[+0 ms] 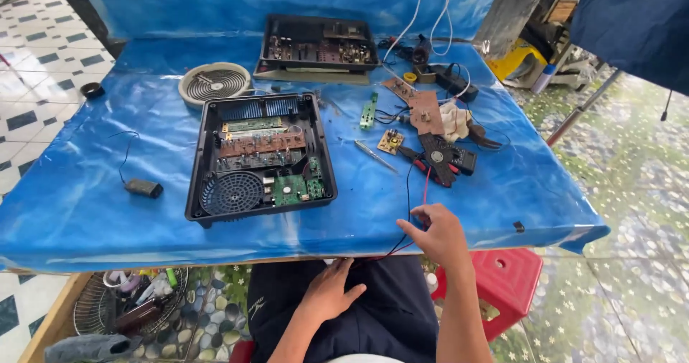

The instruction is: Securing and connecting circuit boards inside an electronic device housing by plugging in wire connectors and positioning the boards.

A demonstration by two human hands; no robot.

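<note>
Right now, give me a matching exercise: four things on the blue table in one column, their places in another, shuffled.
Things:
1. open black case
2. round heating coil
3. multimeter
4. small black box on a wire

Places:
A. far left, behind the case
B. centre of the table
C. near left, alone
D. right, beyond the right hand

Pairs: 1-B, 2-A, 3-D, 4-C

Thin red and black test leads draped over the blue table's near edge
</note>
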